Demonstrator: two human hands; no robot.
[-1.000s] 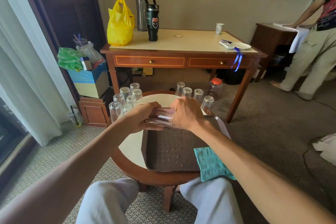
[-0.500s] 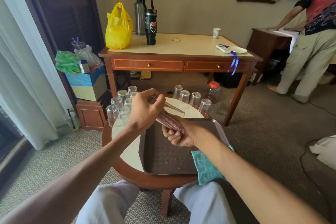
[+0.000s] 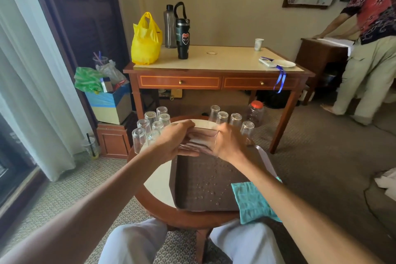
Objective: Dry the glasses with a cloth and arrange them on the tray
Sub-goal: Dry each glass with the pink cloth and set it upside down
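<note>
A clear glass (image 3: 201,140) lies on its side in the air above the far end of the dark brown tray (image 3: 203,186). My left hand (image 3: 174,140) grips one end of it and my right hand (image 3: 228,143) grips the other. Water drops speckle the tray floor. A teal cloth (image 3: 251,201) lies folded at the tray's near right corner, under my right forearm. Several upturned glasses (image 3: 150,126) stand in a cluster on the round table to the left, and several more (image 3: 230,119) in a row behind my hands.
The round wooden table (image 3: 158,180) stands between my knees. Behind it is a desk (image 3: 216,66) with a yellow bag, bottles, a cup and a plate. A jar with a red lid (image 3: 255,111) sits on the floor. A person (image 3: 370,49) stands at the far right.
The glass was tilted up in my left hand with the right hand below it. Now it lies level again, held at both ends by both hands.
</note>
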